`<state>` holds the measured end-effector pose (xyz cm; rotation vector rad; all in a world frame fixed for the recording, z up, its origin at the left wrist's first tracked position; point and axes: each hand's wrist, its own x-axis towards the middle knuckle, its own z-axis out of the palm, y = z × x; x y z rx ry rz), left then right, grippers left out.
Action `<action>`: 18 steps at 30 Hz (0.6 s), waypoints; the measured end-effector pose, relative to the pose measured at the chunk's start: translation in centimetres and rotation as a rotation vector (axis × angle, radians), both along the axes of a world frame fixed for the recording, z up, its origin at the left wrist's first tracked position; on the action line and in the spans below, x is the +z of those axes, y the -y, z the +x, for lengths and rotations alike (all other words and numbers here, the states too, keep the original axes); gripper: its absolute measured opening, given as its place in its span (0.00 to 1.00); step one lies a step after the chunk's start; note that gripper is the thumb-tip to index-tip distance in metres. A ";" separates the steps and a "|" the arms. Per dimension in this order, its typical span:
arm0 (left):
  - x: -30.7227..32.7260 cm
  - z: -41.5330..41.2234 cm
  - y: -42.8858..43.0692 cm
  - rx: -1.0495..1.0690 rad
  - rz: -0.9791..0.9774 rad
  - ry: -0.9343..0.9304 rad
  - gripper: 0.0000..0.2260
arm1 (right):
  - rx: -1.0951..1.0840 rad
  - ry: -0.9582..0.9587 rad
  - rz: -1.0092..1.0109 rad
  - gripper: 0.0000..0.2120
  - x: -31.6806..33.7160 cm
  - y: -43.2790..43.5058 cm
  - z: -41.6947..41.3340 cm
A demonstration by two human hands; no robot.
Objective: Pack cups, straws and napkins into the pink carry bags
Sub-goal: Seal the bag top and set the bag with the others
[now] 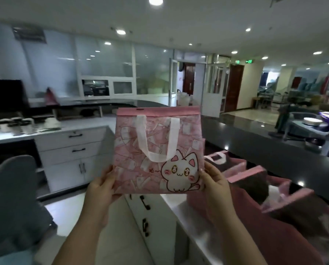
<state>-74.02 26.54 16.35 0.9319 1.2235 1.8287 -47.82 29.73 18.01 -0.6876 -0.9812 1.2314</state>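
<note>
Left hand and right hand each grip a lower corner of the pink carry bag, thumbs on the front. Both forearms reach forward, bag upright, flat, held up in the air. Step, I judge: readying an empty bag. Next: spread its mouth and stand it by the open bags to its lower right.

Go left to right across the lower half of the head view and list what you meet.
Grey chair → left hand → pink carry bag, held up by both hands → right hand → open pink bags.
</note>
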 end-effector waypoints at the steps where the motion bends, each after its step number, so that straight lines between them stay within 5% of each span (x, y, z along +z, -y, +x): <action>1: -0.2 -2.8 -0.2 0.034 -0.004 -0.001 0.06 | 0.022 -0.008 0.000 0.11 -0.1 -0.9 -3.0; 9: -2.4 -19.5 -2.5 0.249 -0.065 0.059 0.07 | 0.129 0.057 -0.065 0.09 -1.1 -8.3 -21.7; 18: -6.5 -28.6 -10.8 0.473 -0.125 0.163 0.11 | 0.199 0.032 -0.131 0.14 -4.2 -19.7 -33.7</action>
